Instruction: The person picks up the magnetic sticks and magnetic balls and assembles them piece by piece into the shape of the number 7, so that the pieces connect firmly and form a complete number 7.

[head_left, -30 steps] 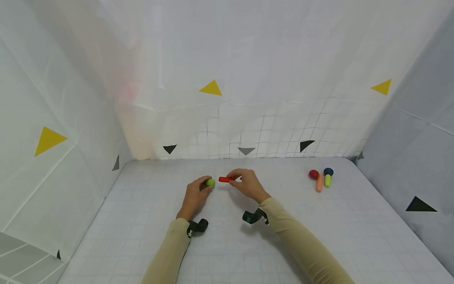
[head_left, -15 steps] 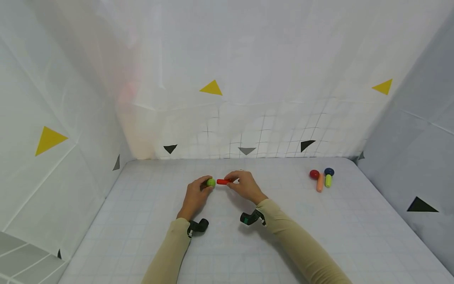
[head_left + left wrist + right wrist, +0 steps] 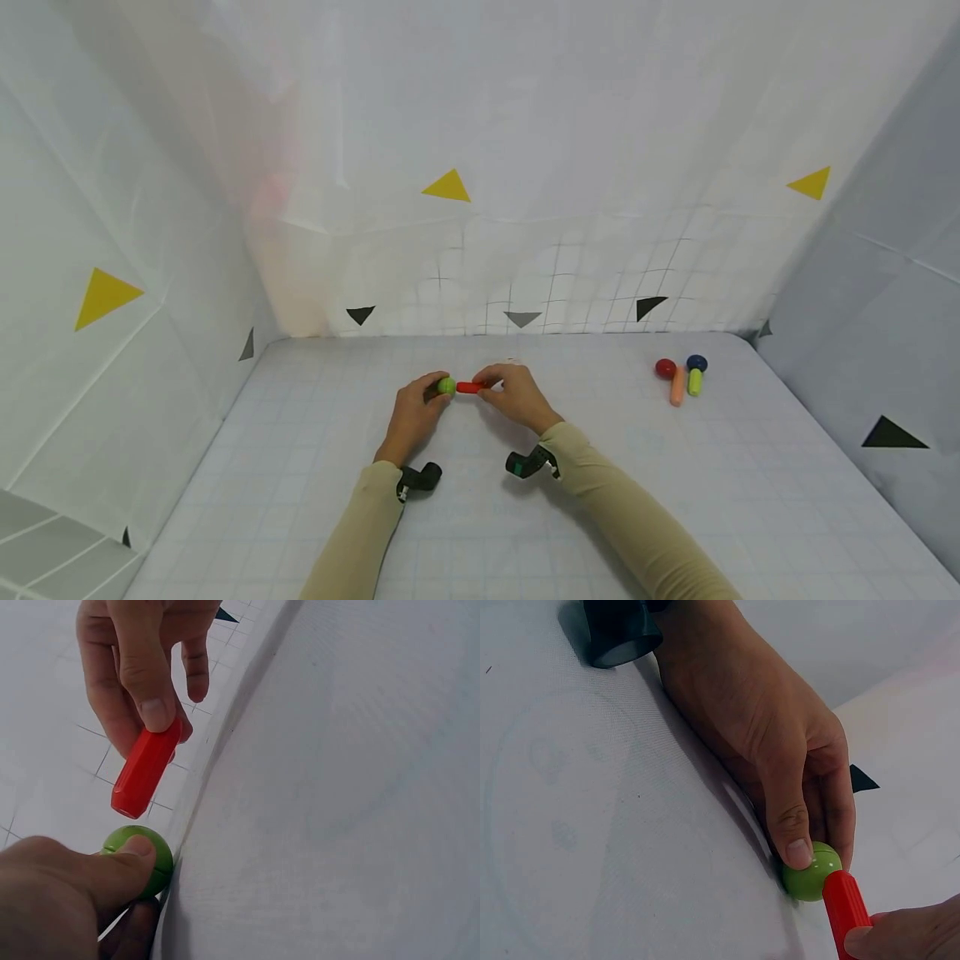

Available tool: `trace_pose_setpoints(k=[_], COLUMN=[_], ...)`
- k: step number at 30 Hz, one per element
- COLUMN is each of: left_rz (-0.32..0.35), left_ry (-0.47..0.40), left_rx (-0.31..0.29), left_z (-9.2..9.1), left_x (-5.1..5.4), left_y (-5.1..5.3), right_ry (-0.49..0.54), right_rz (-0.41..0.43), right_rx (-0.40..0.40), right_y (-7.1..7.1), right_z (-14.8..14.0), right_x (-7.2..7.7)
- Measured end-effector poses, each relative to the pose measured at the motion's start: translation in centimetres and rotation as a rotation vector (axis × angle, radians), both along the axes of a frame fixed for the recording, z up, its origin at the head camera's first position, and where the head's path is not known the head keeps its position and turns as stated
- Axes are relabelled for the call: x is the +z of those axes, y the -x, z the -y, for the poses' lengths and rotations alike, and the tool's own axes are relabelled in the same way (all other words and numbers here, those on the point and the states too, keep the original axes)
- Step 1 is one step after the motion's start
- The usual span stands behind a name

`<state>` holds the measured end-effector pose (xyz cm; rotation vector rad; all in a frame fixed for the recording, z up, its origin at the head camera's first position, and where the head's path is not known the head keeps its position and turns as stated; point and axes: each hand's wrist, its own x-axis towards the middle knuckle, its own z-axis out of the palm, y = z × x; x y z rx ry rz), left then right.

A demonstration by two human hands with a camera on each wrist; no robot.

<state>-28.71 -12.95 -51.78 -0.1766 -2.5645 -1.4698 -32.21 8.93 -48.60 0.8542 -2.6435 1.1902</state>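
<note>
White, faintly gridded table (image 3: 465,533): toward its back, the left grip (image 3: 411,414) pinches a green ball (image 3: 810,883) and the right grip (image 3: 519,398) a red stick (image 3: 142,776), its free end just beside the ball — steady hold and square alignment probably matter most.

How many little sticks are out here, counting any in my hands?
3: a red stick in your right hand, plus an orange stick and a lime stick side by side off to the right. Your hands could hide others.
</note>
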Motion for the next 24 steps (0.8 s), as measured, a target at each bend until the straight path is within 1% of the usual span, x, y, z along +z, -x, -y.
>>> trace_pose_setpoints(k=[8, 15, 20, 24], left_rz=[-0.014, -0.017, -0.025, -0.017], left_ry=[-0.002, 0.006, -0.001, 0.001], left_rx=[-0.002, 0.001, -0.004, -0.001], left_z=[-0.04, -0.03, 0.0, -0.03], left_x=[0.19, 0.06, -0.05, -0.01], left_y=[-0.15, -0.06, 0.1, 0.06], right_ry=[0.008, 0.006, 0.02, 0.03], right_rz=[0.0, 0.047, 0.036, 0.03], right_rx=[0.011, -0.028, -0.053, -0.067], right_y=[-0.1, -0.24, -0.34, -0.37], right_z=[0.14, 0.28, 0.36, 0.44], right_x=[-0.04, -0.29, -0.58, -0.66])
